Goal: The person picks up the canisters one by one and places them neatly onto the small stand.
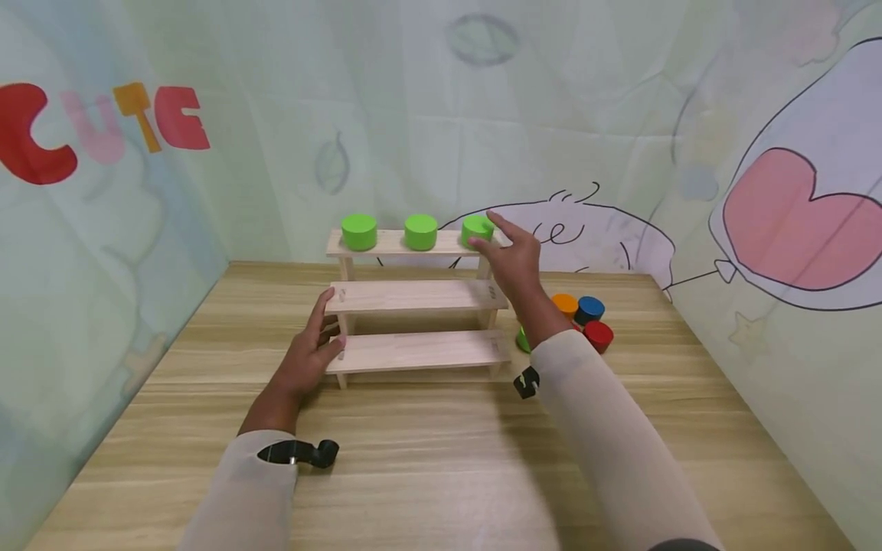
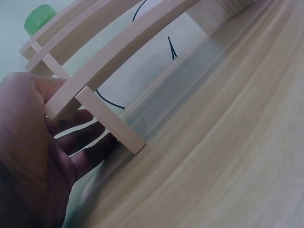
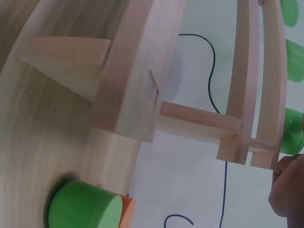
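A three-step wooden stand [image 1: 416, 295] rises from the tabletop, with three green cylinder blocks [image 1: 420, 233] spaced along its top step. My left hand [image 1: 306, 360] grips the stand's left end. In the left wrist view its fingers [image 2: 88, 142] reach behind a leg, and the thumb lies by the lowest step. At the top right, my right hand [image 1: 518, 264] holds the rightmost green block [image 1: 475, 228] between thumb and index finger. That block sits on the step in the right wrist view, where the hand [image 3: 289, 187] is partly cut off by the frame.
Right of the stand, an orange block [image 1: 565, 304], a blue block [image 1: 590, 308], a red block [image 1: 599, 335] and another green block [image 3: 83, 206] cluster on the table [image 1: 413, 451], partly behind the right forearm. A printed cloth [image 1: 276, 153] hangs close behind the stand.
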Action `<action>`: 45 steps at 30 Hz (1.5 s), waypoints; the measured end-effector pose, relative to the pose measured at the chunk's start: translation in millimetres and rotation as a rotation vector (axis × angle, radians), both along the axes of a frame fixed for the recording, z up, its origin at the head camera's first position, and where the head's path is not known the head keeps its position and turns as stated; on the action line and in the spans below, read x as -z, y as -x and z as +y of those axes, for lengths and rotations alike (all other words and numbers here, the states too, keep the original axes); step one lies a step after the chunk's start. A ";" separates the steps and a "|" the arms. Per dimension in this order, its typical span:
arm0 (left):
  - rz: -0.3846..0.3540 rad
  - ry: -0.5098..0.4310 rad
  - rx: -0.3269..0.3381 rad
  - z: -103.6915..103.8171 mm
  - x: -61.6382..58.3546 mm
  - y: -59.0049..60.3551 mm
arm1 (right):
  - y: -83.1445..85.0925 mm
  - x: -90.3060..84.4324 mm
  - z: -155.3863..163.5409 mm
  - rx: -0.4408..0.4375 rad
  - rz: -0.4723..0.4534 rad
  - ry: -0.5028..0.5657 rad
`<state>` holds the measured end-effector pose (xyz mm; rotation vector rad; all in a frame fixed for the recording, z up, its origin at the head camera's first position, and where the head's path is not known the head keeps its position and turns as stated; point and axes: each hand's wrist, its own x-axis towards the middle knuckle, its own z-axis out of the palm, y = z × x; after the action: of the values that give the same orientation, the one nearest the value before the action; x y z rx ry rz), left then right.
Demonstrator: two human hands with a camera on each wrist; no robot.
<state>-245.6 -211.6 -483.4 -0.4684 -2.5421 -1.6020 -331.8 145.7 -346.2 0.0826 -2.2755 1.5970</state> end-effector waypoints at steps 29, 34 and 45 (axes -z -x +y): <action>0.006 0.003 0.003 -2.8 -1.4 -2.6 | -57.2 15.8 68.2 0.121 -0.091 0.238; 0.009 0.008 -0.004 -3.4 -1.8 -2.9 | -65.4 19.0 77.4 0.119 -0.187 0.213; 0.015 0.000 0.004 -3.2 -0.5 -1.5 | -81.8 31.6 89.2 0.094 -0.346 0.248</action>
<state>-244.1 -214.7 -482.9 -0.4836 -2.5320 -1.5941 -249.9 234.8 -377.8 -0.3852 -2.2563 1.9514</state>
